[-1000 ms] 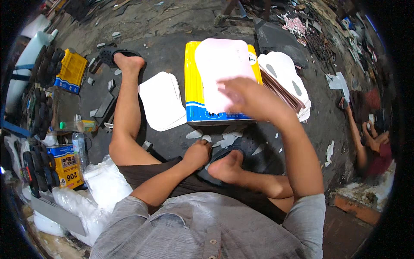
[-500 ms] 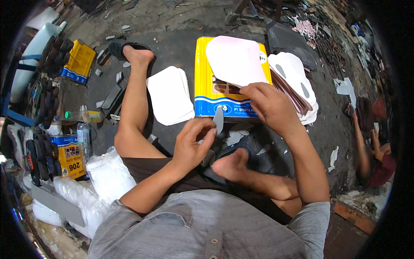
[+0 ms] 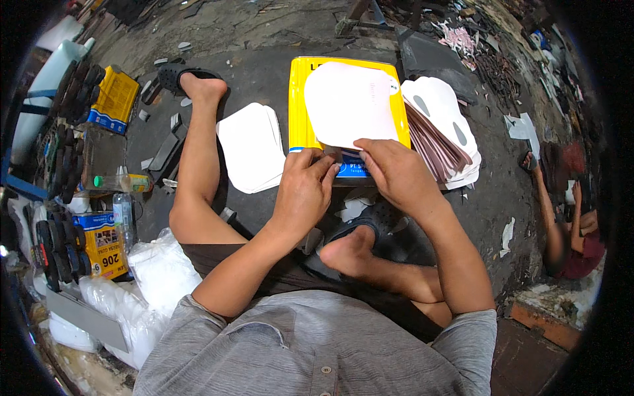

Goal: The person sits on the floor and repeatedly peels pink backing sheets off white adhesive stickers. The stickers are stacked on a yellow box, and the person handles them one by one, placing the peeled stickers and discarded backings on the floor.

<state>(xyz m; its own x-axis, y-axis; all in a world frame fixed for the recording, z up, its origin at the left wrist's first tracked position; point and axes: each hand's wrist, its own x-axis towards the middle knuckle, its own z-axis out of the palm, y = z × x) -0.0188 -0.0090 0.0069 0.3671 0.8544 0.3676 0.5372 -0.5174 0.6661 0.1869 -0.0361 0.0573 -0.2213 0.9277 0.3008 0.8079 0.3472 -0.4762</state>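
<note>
A pale pinkish-white sheet [image 3: 350,102] with rounded corners lies over the yellow and blue tin [image 3: 297,99] in front of me. My right hand [image 3: 399,175] pinches the sheet's near edge. My left hand [image 3: 302,188] is closed over the tin's near left edge, its fingertips by the sheet's lower edge. The grey oval piece it held is mostly hidden by the fingers. Left of the tin is a pile of white sheets [image 3: 249,148]. On its right leans a stack of white, brown-edged sheets [image 3: 439,109], with grey ovals on the top one.
Black clogs and my bare feet [image 3: 347,251] are near the tin. Plastic-wrapped white bundles [image 3: 162,267], bottles [image 3: 125,214], another yellow tin [image 3: 115,99] and a rack of soles [image 3: 63,244] stand at the left. Scraps litter the floor. Another person [image 3: 578,244] sits at the far right.
My left hand has moved up to the tin with the grey oval piece. The sheet has been lowered toward the tin, its near edge still in my right hand. The view has shifted slightly.
</note>
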